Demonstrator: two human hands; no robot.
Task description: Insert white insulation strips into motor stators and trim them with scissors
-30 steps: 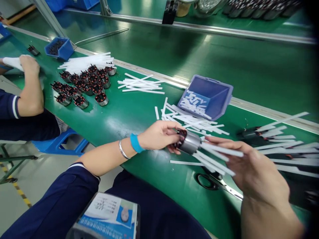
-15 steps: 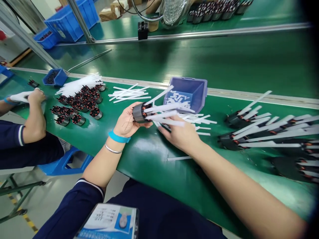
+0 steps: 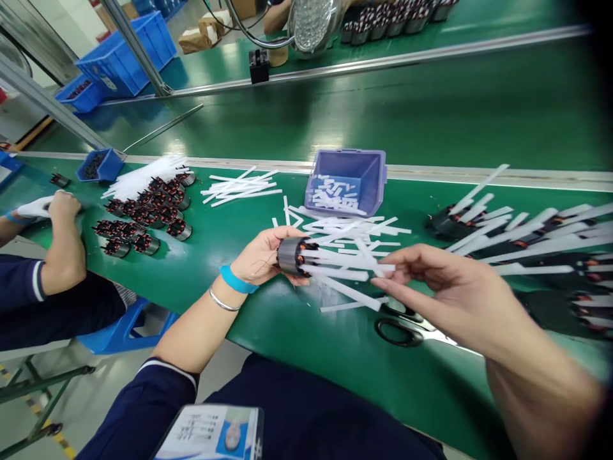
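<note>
Left hand: the left hand (image 3: 261,259) is closed around one small round grey metal motor core (image 3: 290,255) with copper wire inside, held on its side just above the green worktop (image 3: 205,255).
Strips in core: a few long white paper strips (image 3: 335,271) stick out of it to the right; too mixed to count.
Right hand: the right hand (image 3: 445,287) pinches the far ends of these strips with thumb and fingers.
Scissors: one pair of black-handled scissors (image 3: 400,332) lies under the right hand.
Bin: one purple plastic bin (image 3: 378,185) with short white bits sits behind the core.
Loose strips: two heaps, one by the bin (image 3: 345,230), one further left (image 3: 239,185).
Other cores: about a dozen bare cores (image 3: 143,214) stand far left, near another person's hand (image 3: 62,204).
</note>
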